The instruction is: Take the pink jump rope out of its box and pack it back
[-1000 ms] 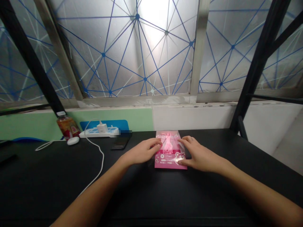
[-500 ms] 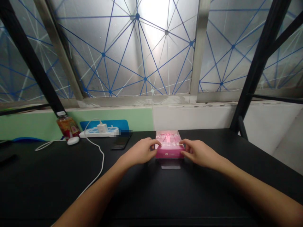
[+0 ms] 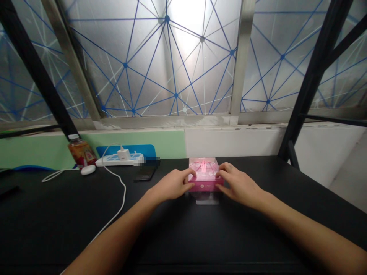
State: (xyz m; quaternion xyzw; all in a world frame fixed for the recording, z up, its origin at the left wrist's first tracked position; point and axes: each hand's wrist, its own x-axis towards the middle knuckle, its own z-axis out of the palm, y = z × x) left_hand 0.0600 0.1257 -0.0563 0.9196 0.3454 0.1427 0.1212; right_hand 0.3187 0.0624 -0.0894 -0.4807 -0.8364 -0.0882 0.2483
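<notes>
A small pink box (image 3: pixel 205 176) with a clear top and something pink inside lies flat on the black table (image 3: pixel 177 236), near its far middle. A clear flap (image 3: pixel 207 198) sticks out from the box's near end. My left hand (image 3: pixel 173 184) grips the box's left side with thumb and curled fingers. My right hand (image 3: pixel 237 185) grips its right side the same way. Both forearms reach in from the lower edge.
At the back left stand an orange drink bottle (image 3: pixel 81 152), a white power strip (image 3: pixel 120 159) with a charger and a white cable (image 3: pixel 122 191) trailing forward, a small white object (image 3: pixel 88 169) and a dark phone (image 3: pixel 145 174). Black frame posts (image 3: pixel 308 88) rise at right.
The box was tipped up with its pink printed face toward me; it has since been laid flat and its clear flap now shows. Both hands shifted to its sides.
</notes>
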